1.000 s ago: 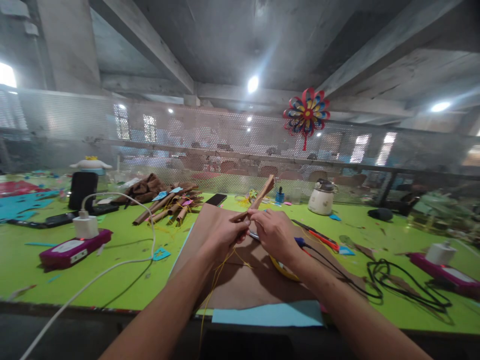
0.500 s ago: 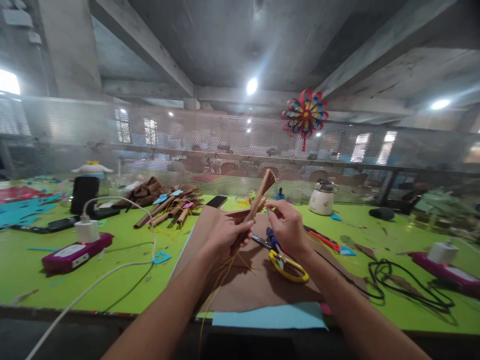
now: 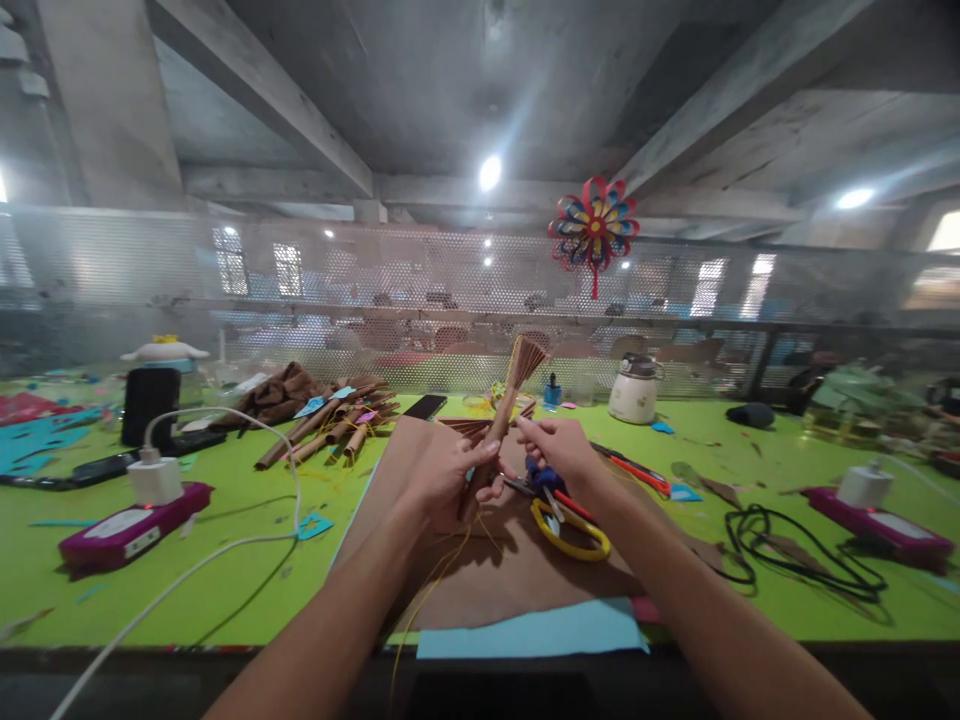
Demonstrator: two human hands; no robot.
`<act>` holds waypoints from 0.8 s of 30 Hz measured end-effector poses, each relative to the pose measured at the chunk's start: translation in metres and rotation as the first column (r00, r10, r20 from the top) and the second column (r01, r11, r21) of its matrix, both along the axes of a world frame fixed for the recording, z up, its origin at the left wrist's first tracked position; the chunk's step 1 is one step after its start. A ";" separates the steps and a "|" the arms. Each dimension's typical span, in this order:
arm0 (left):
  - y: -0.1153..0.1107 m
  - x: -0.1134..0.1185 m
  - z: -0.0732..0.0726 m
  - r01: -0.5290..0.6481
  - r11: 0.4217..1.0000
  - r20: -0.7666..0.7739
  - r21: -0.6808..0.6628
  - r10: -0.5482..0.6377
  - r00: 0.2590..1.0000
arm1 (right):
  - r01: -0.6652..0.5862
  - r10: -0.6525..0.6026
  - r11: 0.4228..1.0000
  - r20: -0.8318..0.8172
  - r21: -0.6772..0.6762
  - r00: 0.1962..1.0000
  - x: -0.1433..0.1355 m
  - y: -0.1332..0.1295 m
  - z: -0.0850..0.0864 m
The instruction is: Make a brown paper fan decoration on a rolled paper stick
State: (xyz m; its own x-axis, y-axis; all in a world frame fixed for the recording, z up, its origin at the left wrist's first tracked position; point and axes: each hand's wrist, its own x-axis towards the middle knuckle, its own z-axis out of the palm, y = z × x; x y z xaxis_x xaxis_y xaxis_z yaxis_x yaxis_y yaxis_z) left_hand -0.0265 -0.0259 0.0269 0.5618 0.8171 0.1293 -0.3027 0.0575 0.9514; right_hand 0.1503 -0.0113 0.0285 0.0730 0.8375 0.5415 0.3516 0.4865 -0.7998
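Observation:
My left hand [image 3: 454,475] is closed around a pleated brown paper fan [image 3: 501,425], held tilted with its spread pleats at the top. Other pleated ends stick out to both sides above my fingers. Yellow thread [image 3: 435,580] hangs below my left hand, and a strand runs along the fan's upper edge. My right hand [image 3: 559,455] is pinched closed beside the fan's middle; what lies between its fingertips is too small to make out. Under my right hand are yellow-handled scissors [image 3: 570,535] and a dark blue tool handle [image 3: 541,475], on brown paper [image 3: 517,590].
Rolled brown paper pieces [image 3: 337,420] tied with yellow thread lie at the back left, near a phone [image 3: 425,407]. Purple power strips [image 3: 135,525] with white chargers sit on both sides. A white flask [image 3: 634,390], an orange-red cutter [image 3: 630,468] and a black cable [image 3: 780,550] lie right.
My right hand has come in to the fan, its fingers now pinched together. The fan's top pleats have spread wider, and a yellow strand shows along their edge. The view has shifted slightly right.

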 end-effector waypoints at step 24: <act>-0.008 0.012 0.003 -0.186 0.980 -0.126 0.065 0.193 0.973 | -0.198 0.184 0.980 -0.354 -0.005 0.917 -0.008 0.001 -0.001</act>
